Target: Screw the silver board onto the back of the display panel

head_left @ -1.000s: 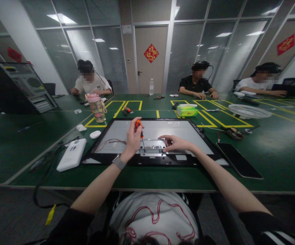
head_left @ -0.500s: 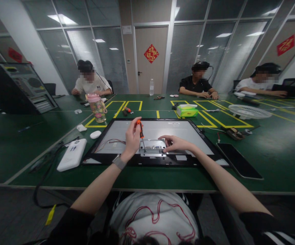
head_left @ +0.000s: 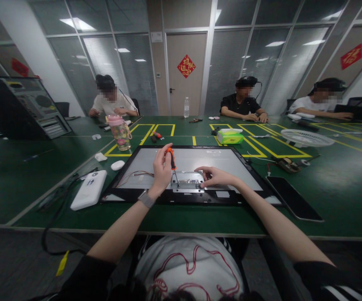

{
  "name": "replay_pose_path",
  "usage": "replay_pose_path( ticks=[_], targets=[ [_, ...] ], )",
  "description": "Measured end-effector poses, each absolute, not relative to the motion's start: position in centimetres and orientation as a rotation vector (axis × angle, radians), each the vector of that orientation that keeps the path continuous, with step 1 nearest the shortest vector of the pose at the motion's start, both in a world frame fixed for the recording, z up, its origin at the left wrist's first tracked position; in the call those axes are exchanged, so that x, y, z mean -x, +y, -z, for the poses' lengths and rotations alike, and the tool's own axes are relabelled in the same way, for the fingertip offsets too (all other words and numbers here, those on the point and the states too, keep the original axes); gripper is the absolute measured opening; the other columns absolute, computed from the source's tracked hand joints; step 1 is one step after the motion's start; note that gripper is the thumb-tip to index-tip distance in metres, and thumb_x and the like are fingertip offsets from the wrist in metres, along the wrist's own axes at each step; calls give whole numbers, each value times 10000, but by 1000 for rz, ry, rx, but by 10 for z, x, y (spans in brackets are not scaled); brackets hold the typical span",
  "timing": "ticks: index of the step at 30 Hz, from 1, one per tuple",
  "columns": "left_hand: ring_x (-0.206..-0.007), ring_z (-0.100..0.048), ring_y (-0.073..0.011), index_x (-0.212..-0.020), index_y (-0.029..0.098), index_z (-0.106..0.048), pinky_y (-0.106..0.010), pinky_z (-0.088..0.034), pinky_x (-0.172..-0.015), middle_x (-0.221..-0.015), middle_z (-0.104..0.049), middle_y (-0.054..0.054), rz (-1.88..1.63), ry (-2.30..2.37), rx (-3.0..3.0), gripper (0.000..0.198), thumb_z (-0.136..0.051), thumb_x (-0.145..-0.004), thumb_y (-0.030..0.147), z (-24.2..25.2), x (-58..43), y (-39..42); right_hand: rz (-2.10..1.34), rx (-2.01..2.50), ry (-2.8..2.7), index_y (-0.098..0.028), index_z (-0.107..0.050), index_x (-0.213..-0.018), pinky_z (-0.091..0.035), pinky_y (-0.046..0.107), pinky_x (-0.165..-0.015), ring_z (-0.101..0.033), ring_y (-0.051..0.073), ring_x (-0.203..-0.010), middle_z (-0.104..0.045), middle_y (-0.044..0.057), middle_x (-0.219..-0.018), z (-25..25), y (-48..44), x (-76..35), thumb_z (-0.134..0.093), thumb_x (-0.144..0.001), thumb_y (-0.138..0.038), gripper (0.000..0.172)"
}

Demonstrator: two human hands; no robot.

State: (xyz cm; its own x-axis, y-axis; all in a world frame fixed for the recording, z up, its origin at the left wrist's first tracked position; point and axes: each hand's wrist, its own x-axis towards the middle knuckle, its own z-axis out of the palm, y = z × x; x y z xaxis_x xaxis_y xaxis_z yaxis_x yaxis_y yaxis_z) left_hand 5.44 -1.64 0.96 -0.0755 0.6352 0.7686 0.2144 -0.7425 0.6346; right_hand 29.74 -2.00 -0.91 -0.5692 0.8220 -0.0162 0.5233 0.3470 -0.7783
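Note:
A flat monitor panel [head_left: 231,165] with a black frame lies back-up on the green table in front of me. My left hand [head_left: 161,171] is closed round an orange-handled screwdriver [head_left: 171,158], held nearly upright with its tip on a small metal plate [head_left: 187,180] at the panel's lower middle. My right hand [head_left: 215,176] rests on the right end of that plate, fingers pressed down on it. Thin red and white wires [head_left: 137,174] run across the panel to the left of my left hand.
A white box [head_left: 89,189] and black cable lie left of the panel, a dark phone [head_left: 292,197] to its right. Farther back stand a pink-lidded bottle [head_left: 118,132], a green tissue pack [head_left: 229,136] and a white fan guard [head_left: 306,137]. Three people sit at the table's far side.
The screwdriver handle has turned and tilted slightly in my left hand's fingers. My right hand stays on the plate.

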Motion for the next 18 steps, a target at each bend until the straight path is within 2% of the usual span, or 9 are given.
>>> replay_pose_path(
  ticks=[7,14,18],
  targets=[
    [-902,-530,-145,-1150,224,-584,-254,-469,-774,-1031,-532,-55,-1926,982,-1876,270,-514,-906,318,-13,-57,-20,-1088,1178,-2234,-147,-492,-1318,-388,274,-656,-522,150,-692,-517,-36,-720,12,-18,-298,-770,-652,-459,786],
    [-972,-562,-169,-1190,222,-584,-335,-425,-929,-1016,-614,-57,-1905,974,-1899,330,-349,-967,284,-11,-52,-17,-1085,1193,-2237,-140,-492,-1319,-384,269,-636,-516,148,-683,-519,-33,-715,10,-20,-297,-761,-662,-462,780],
    [-943,-574,-163,-1175,225,-599,-316,-450,-886,-1030,-618,-58,-1917,974,-1891,310,-390,-955,292,-13,-52,-17,-1072,1191,-2244,-157,-501,-1310,-386,263,-634,-505,141,-673,-514,-36,-708,9,-20,-297,-761,-669,-446,750]
  ],
)
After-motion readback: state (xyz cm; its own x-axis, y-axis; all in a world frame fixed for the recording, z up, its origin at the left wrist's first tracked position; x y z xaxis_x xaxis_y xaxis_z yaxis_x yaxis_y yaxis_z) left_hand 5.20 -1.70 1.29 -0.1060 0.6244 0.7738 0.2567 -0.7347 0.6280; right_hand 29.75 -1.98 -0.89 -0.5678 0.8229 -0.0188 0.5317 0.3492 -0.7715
